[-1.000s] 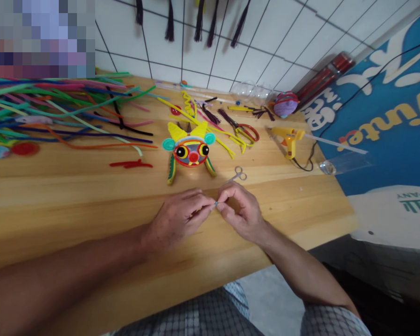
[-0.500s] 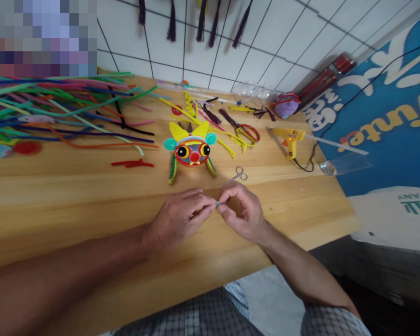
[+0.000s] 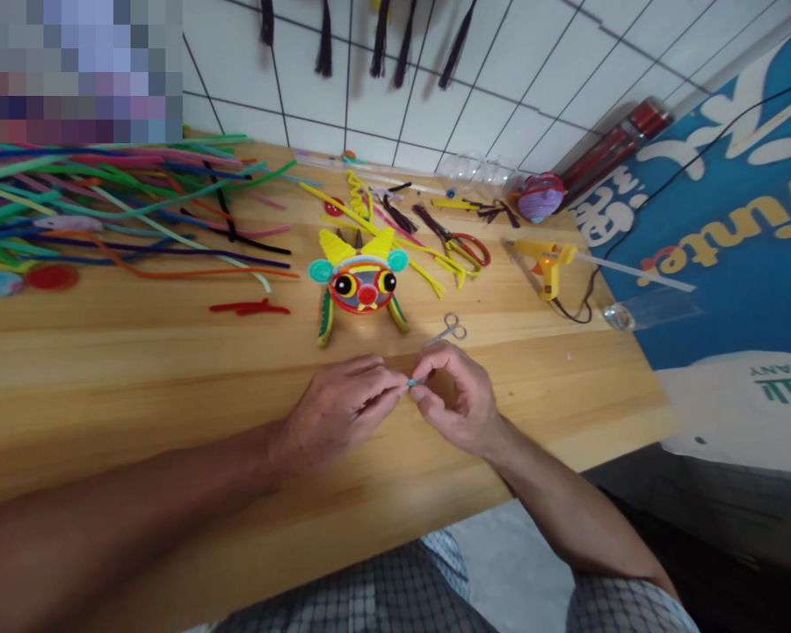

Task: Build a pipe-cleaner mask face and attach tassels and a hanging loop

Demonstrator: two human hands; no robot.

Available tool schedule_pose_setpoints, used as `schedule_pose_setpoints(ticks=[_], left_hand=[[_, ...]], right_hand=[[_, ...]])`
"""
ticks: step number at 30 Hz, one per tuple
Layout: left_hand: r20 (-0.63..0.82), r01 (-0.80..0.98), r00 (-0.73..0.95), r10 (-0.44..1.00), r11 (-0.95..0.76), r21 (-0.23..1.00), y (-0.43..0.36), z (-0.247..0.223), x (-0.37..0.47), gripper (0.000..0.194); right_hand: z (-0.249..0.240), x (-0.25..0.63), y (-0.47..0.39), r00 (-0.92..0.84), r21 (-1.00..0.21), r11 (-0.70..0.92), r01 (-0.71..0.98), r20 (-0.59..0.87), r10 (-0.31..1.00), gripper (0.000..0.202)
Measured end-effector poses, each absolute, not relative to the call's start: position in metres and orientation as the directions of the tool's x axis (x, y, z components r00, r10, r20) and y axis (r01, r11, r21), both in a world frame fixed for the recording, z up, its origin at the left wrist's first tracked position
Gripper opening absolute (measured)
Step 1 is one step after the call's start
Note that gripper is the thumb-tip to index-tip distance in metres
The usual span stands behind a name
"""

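A tiny blue piece (image 3: 411, 382), too small to make out fully, sits between my fingertips over the table. My left hand (image 3: 336, 409) pinches it from one side with thumb and forefinger. From the other side my right hand (image 3: 460, 400) pinches it, thumb and forefinger forming a loop. Just beyond the hands lies a pair of small silver scissors (image 3: 453, 327), its blades partly hidden by my right hand. Further back a colourful animal face (image 3: 367, 296) with yellow horns and turquoise ears rests on pliers (image 3: 326, 321) with green and yellow handles.
Many coloured pipe cleaners (image 3: 132, 198) spread over the left side, with short red pieces (image 3: 250, 308) nearer. Behind are red-handled scissors (image 3: 469, 252) and a purple yarn ball (image 3: 540, 200). A yellow glue gun (image 3: 548, 265) with a cord lies right. Dark tassels (image 3: 323, 48) hang on the tiled wall.
Almost nothing differs. The blue piece shows slightly more between my fingertips, while both hands stay in place.
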State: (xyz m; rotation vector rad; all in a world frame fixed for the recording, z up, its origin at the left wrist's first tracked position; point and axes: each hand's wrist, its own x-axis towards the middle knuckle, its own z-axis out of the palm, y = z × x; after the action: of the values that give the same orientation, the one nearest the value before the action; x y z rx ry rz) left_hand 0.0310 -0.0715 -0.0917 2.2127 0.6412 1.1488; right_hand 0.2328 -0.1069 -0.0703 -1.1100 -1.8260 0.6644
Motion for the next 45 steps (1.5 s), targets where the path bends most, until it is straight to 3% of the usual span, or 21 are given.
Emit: schedule_pose_setpoints(ticks=[45], left_hand=[[0.536, 0.174, 0.567, 0.626, -0.726, 0.665, -0.0705, -0.0906, 0.0298, 0.017]], right_hand=[[-0.0734, 0.2396, -0.1068, -0.317, -0.788, 0.413, 0.456, 0.289, 0.903, 0.008]])
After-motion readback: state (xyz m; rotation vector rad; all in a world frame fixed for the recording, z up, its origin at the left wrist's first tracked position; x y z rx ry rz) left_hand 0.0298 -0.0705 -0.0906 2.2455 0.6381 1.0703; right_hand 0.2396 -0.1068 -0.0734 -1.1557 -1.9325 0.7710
